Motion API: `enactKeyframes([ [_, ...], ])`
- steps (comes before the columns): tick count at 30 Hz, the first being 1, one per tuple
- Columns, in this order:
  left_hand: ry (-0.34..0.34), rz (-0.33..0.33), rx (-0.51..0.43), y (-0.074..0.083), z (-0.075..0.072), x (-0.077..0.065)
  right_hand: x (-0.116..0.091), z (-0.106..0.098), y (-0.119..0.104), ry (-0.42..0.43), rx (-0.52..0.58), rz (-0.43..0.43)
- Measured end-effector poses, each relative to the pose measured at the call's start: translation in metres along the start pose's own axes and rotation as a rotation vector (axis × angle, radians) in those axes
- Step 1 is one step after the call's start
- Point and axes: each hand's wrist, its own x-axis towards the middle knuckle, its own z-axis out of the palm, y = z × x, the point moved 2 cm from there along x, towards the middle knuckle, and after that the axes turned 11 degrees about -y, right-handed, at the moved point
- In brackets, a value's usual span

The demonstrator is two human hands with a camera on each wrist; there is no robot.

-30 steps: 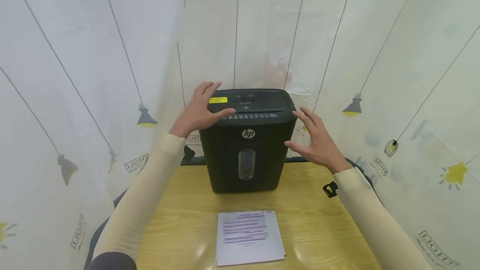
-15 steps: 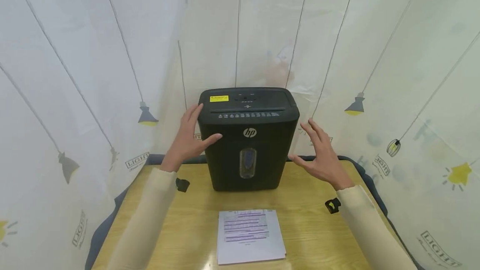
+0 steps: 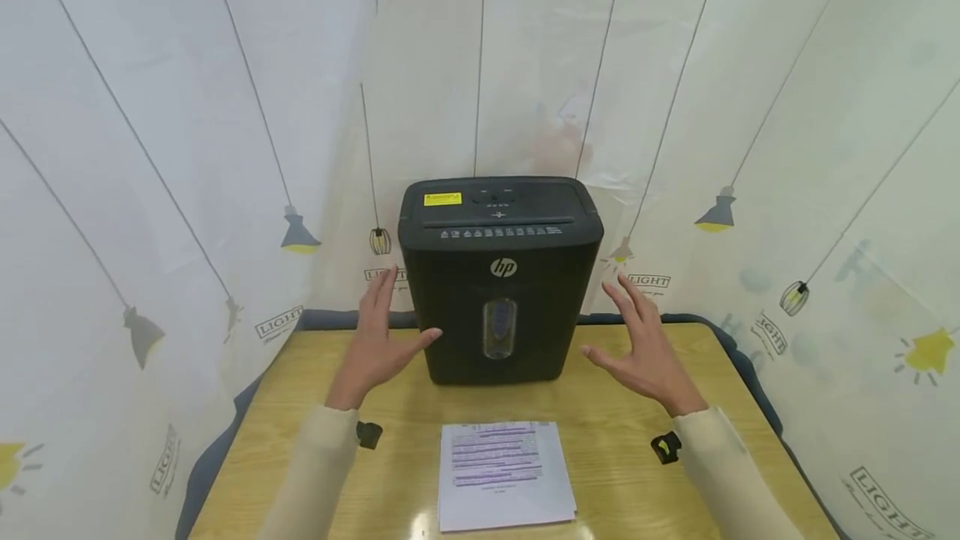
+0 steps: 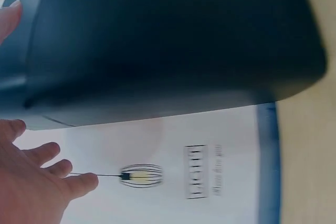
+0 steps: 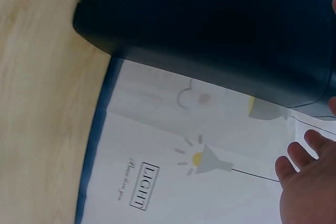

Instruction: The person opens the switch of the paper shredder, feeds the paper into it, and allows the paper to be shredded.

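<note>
A black HP paper shredder stands upright at the back of the wooden table, with a small window in its front and a yellow label on its top. My left hand is held beside its left side, fingers spread and thumb in front of the shredder's face. On the other side my right hand mirrors it, thumb and fingers apart, nothing between them. In the left wrist view the left hand is alongside the shredder's dark body. The right wrist view has the right hand near the shredder's side.
A stack of printed paper with purple-marked lines lies on the table in front of the shredder. Behind the table hangs a pale curtain printed with lamps, close to the shredder's back. A dark blue edge borders the tabletop.
Both hands have come down and back from the shredder's top, the left one leaving its top left edge. The shredder and paper stack stay in place; the head view shifts slightly.
</note>
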Motion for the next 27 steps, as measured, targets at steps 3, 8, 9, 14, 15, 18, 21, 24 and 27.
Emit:
enactKeyframes([
  [3,-0.014,-0.020,0.024,-0.010,0.016,-0.009,-0.005,0.009,0.002,-0.004,0.000,-0.010],
  [8,-0.044,-0.022,0.082,-0.023,0.044,-0.024,-0.014,0.031,0.008,-0.024,-0.017,-0.017],
  [9,-0.048,-0.020,0.097,-0.025,0.049,-0.027,-0.015,0.035,0.009,-0.027,-0.024,-0.016],
  [14,-0.048,0.006,0.146,-0.032,0.073,-0.041,-0.023,0.058,0.014,-0.046,-0.047,-0.011],
  [15,-0.049,0.011,0.147,-0.033,0.078,-0.044,-0.025,0.063,0.015,-0.046,-0.053,-0.014],
  [18,-0.058,0.020,0.133,-0.037,0.091,-0.054,-0.030,0.076,0.018,-0.039,-0.062,-0.029],
  [21,-0.080,0.008,0.106,-0.041,0.105,-0.062,-0.035,0.089,0.020,-0.036,-0.062,-0.046],
  [24,-0.106,-0.005,0.083,-0.045,0.117,-0.069,-0.041,0.103,0.019,-0.052,-0.049,-0.052],
  [27,-0.136,-0.023,0.065,-0.049,0.127,-0.076,-0.047,0.117,0.018,-0.084,-0.030,-0.044],
])
